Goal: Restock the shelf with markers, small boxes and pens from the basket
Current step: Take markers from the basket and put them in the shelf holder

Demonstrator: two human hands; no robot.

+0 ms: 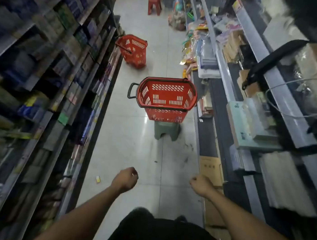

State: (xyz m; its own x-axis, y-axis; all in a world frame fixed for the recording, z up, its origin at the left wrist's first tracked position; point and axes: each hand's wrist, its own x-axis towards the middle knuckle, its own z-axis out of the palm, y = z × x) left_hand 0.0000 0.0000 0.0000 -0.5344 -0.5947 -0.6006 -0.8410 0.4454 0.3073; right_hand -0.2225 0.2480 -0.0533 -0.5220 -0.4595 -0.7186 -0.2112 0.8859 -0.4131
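Note:
A red plastic basket (166, 97) stands on a green stool (166, 130) in the middle of the aisle, ahead of me. From here its inside looks bare; no markers, boxes or pens show in it. My left hand (126, 179) and my right hand (201, 185) hang low in front of me, well short of the basket, both with fingers curled and nothing visible in them. The stocked shelf (79, 92) runs along my left side, full of blurred packets and boxes.
A second red basket (132, 50) sits on the floor farther down, by the left shelf. Shelves with paper goods and bags (244, 97) line the right. A red stool (154, 4) stands at the far end. A small yellow scrap (98, 179) lies on the tiles.

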